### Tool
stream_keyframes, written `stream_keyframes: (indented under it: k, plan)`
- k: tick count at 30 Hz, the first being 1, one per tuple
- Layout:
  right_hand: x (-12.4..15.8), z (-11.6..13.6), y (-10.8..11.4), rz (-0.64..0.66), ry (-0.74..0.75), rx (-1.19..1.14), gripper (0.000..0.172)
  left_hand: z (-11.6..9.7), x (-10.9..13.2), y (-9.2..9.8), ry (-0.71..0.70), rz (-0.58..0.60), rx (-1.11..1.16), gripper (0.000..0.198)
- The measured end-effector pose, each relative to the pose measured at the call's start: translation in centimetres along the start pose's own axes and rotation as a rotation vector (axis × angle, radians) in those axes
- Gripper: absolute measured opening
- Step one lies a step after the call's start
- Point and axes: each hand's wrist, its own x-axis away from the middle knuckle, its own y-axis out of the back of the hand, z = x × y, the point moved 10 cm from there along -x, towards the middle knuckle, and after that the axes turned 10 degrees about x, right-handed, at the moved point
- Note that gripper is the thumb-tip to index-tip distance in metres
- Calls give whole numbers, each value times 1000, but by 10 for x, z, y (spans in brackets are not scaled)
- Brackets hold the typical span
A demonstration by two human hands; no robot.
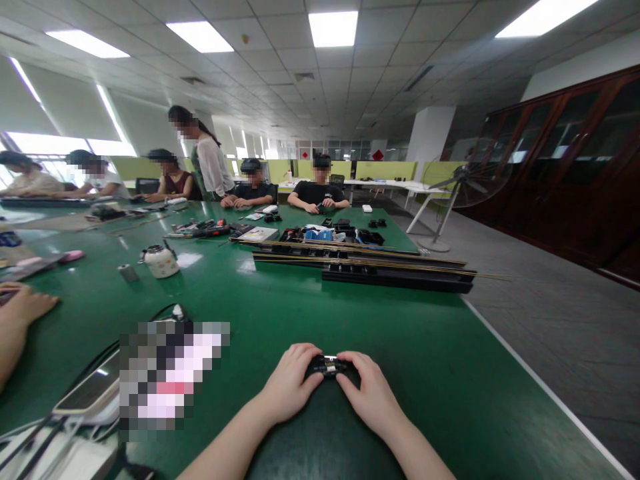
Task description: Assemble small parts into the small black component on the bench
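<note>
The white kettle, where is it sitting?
The white kettle stands on the green table, left of centre in the head view, beside a small grey cylinder and well beyond the left hand.

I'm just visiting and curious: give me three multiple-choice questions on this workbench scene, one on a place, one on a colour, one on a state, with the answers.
1. Where does the small black part sit?
A. between both hands, near the table's front edge
B. on the floor
C. beside the fan

2. What colour is the table top?
A. white
B. green
C. red

3. How do the hands meet the small black part?
A. only the left hand touches it
B. neither touches it
C. left hand and right hand both grip it

Answers: 1 A, it lies pinched between the two hands; 2 B, the surface is green all over; 3 C, fingers of both hands close on its ends.
</note>
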Motion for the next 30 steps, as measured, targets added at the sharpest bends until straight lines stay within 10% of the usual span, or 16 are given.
stream_keyframes:
  k: [30]
  plan:
    - [2,8,-3,65,67,29,17,-6,0,-2,-23,32,-2,39]
